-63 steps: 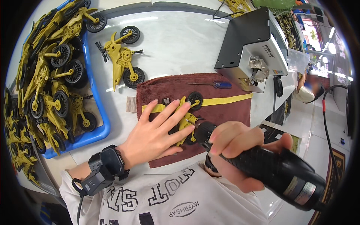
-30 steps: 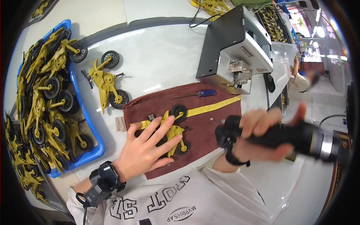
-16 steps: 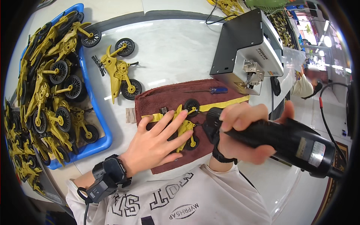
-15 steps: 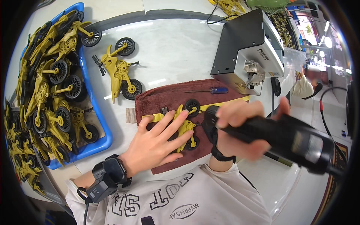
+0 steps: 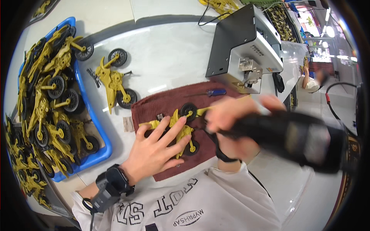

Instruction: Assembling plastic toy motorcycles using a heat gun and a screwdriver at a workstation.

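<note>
A yellow toy motorcycle (image 5: 185, 133) with black wheels lies on a folded dark red towel (image 5: 158, 101). Across it rests my left hand (image 5: 154, 148), fingers spread over its body and covering part of it. My right hand (image 5: 227, 115) is wrapped round a black electric screwdriver (image 5: 285, 138), which lies nearly level with its front end beside the toy. Motion blurs the right hand and the tool, and the bit's exact contact cannot be made out. Both wrists carry black straps, the left one with a boxy device.
Left stands a blue tray (image 5: 103, 151) heaped with several similar toys. Another yellow motorcycle (image 5: 110, 81) lies between tray and towel. A blue-handled screwdriver (image 5: 216, 92) rests on the towel's far side, near a black-and-silver machine (image 5: 241, 50). Someone in white is at the far right.
The whole view has shifted a little. My right hand and the electric screwdriver have moved left, closer to the toy motorcycle. My left hand stays spread on it.
</note>
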A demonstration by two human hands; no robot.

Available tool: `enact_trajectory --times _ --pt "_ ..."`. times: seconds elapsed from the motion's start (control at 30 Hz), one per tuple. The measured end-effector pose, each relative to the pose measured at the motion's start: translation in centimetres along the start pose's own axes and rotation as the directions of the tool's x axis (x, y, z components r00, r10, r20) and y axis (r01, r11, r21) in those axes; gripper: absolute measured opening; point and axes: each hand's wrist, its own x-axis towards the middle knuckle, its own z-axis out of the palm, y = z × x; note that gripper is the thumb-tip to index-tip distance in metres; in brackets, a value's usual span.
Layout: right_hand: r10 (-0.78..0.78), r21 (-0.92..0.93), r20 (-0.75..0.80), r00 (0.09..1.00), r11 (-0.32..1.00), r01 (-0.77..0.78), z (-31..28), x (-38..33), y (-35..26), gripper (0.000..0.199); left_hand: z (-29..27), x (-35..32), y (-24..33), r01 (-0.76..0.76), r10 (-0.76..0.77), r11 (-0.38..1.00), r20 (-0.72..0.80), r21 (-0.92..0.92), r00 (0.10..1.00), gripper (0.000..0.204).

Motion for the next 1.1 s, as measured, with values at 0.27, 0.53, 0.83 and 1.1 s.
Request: enact_trajectory --times 0.27,0.53,0.83,1.1 --pt "-0.3 -0.339 -0.599 0.742 0.935 0.104 -5.4 6.3 -0.4 0.067 -0.2 0.5 0.3 -0.017 0.017 0.999 -0.001 -0.04 1.0 0.058" --pt "0.062 0.004 -0.283 0.957 0.998 -0.064 -3.2 1.8 -2.3 0.07 -0.7 0.2 0.2 -0.006 0.006 0.998 -0.001 -0.066 1.0 0.066" --pt "-0.206 0.189 -0.116 0.972 0.956 0.225 1.7 -6.7 -3.5 0.102 -0.2 -0.5 0.3 0.051 -0.059 0.992 -0.063 -0.116 0.996 0.08" --pt "-0.188 0.199 -0.188 0.964 0.954 0.225 2.3 -7.7 -4.2 0.097 0.3 -0.3 0.4 0.028 -0.053 0.993 -0.211 -0.118 0.976 0.075"
